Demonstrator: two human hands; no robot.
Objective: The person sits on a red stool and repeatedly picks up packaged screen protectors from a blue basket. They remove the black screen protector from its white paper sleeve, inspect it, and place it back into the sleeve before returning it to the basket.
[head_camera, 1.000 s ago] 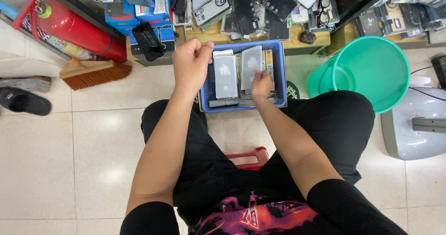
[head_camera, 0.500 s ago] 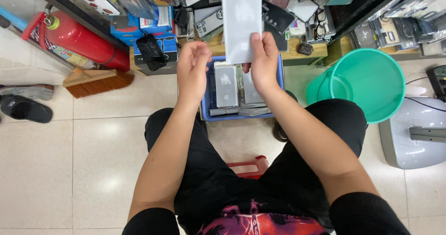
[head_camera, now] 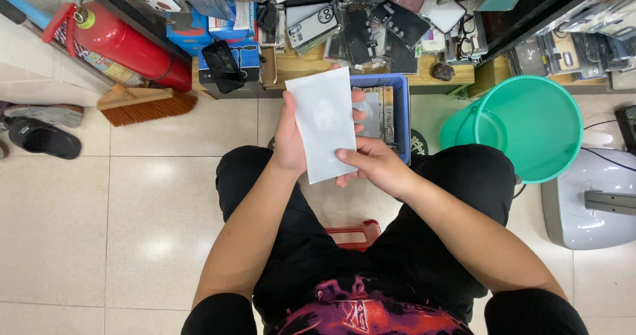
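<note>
I hold a flat white sleeve-like packet (head_camera: 323, 124) upright in front of me with both hands. My left hand (head_camera: 290, 138) grips its left edge, thumb on the front. My right hand (head_camera: 373, 165) pinches its lower right corner. Behind the packet a blue plastic crate (head_camera: 399, 113) stands on the floor between my knees, holding several flat silvery packets (head_camera: 375, 113); the white packet hides most of it.
A teal bucket (head_camera: 530, 126) stands right of the crate. A red fire extinguisher (head_camera: 126, 47) and a brush (head_camera: 142, 104) lie at left, shoes (head_camera: 41, 136) further left. Shelves with phone cases (head_camera: 358, 24) run along the back. A red stool (head_camera: 353, 233) shows under me.
The white packet has come down from high above the crate to chest height, and both hands have shifted lower and closer to me, covering the crate.
</note>
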